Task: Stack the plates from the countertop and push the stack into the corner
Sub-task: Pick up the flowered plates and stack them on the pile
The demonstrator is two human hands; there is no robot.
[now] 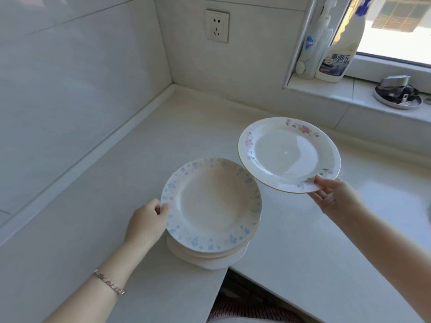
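Left hand (149,215) gripped rim of blue-flecked plate (211,203) topping stack (207,255) at worktop (116,206) front edge. Right hand (331,194) pinched pink-flowered plate (289,155), tilted, in air, just right of stack. Corner (172,86) well apart.

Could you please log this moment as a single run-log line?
stage: stacking | left hand: steadies stack at rim | right hand: holds pink-flowered plate aloft, right of stack | corner push: not yet done
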